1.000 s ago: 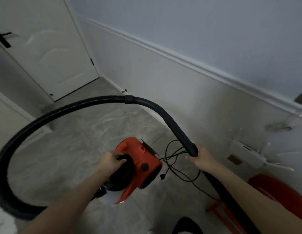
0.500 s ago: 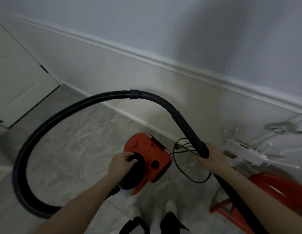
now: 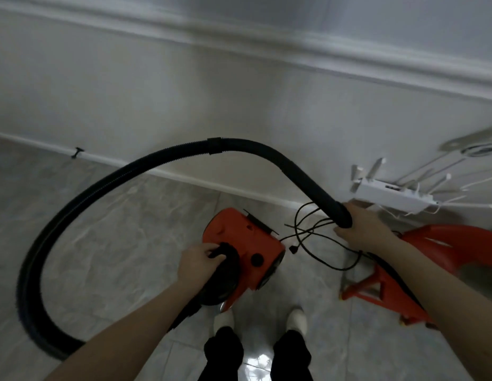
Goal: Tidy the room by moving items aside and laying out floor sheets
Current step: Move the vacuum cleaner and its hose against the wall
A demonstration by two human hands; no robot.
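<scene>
An orange vacuum cleaner (image 3: 239, 237) hangs above the tiled floor, near the wall. My left hand (image 3: 198, 261) grips its black carrying handle. A long black hose (image 3: 107, 182) loops from the body out to the left and arches over to my right hand (image 3: 363, 229), which is closed around the hose's rigid end. A thin black power cord (image 3: 316, 240) dangles between the vacuum and my right hand.
A red plastic stool (image 3: 442, 248) stands at the right under my right arm. A white router (image 3: 387, 193) with antennas and white cables sits by the wall behind it. My feet in white socks (image 3: 297, 317) are on the grey tiles (image 3: 101, 243). The skirting board (image 3: 184, 177) runs across.
The view has turned right and down: the door has left the frame, and the wall, router and stool are closer. Both hands keep their grip on the vacuum and hose.
</scene>
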